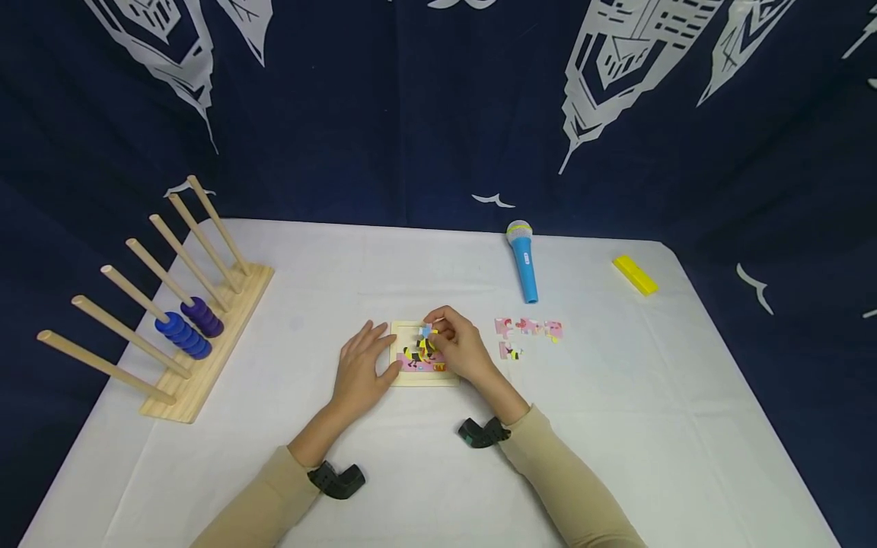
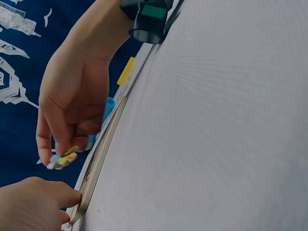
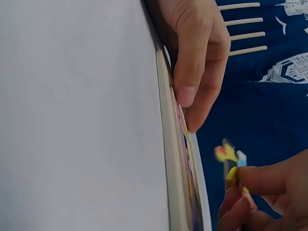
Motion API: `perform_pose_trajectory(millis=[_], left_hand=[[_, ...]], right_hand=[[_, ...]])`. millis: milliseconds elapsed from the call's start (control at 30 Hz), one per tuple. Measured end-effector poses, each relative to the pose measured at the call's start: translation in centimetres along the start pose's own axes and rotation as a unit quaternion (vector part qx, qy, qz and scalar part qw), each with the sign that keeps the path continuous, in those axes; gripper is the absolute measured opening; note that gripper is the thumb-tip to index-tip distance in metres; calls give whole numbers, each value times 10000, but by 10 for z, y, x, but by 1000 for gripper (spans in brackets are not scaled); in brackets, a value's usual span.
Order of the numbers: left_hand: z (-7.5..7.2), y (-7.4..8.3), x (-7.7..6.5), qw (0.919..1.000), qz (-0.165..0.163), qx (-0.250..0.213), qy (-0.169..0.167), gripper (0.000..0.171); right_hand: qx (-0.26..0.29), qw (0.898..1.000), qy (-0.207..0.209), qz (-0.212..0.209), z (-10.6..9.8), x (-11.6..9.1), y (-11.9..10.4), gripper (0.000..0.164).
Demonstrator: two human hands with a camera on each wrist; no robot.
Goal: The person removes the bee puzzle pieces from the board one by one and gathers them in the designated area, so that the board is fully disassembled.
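A shallow wooden puzzle tray [image 1: 425, 382] lies flat on the white table, with pink, yellow and black pieces [image 1: 415, 365] fitted along its lower part. My left hand [image 1: 361, 371] rests at the tray's left side, its thumb touching the rim and its fingers extended. Between thumb and fingers, my right hand [image 1: 460, 348] pinches a puzzle piece [image 3: 230, 156] coloured yellow, blue and black. That piece is held above the tray, apart from it, as the left wrist view also shows. Several loose puzzle pieces [image 1: 529, 326] lie to the right of the right hand.
On the left stands a wooden peg rack [image 1: 236, 335] with upright rods, two of them carrying blue rings [image 1: 183, 335] and purple rings [image 1: 202, 317]. A blue toy microphone [image 1: 524, 266] lies beyond the tray. Far right is a yellow block [image 1: 635, 275]. A dark patterned cloth [image 1: 445, 114] hangs behind.
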State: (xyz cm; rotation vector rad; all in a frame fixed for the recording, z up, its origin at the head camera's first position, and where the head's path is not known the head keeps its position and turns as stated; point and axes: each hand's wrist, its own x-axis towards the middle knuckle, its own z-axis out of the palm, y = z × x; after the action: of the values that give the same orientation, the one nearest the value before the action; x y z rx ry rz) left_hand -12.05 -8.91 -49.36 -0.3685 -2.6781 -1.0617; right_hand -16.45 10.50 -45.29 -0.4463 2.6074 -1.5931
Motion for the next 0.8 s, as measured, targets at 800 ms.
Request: perform_pose_trajectory(millis=[800], left_hand=[[1, 1, 0, 9999, -71, -91, -35, 44]], right_hand=[[81, 9868, 844, 1379, -117, -44, 34, 26]])
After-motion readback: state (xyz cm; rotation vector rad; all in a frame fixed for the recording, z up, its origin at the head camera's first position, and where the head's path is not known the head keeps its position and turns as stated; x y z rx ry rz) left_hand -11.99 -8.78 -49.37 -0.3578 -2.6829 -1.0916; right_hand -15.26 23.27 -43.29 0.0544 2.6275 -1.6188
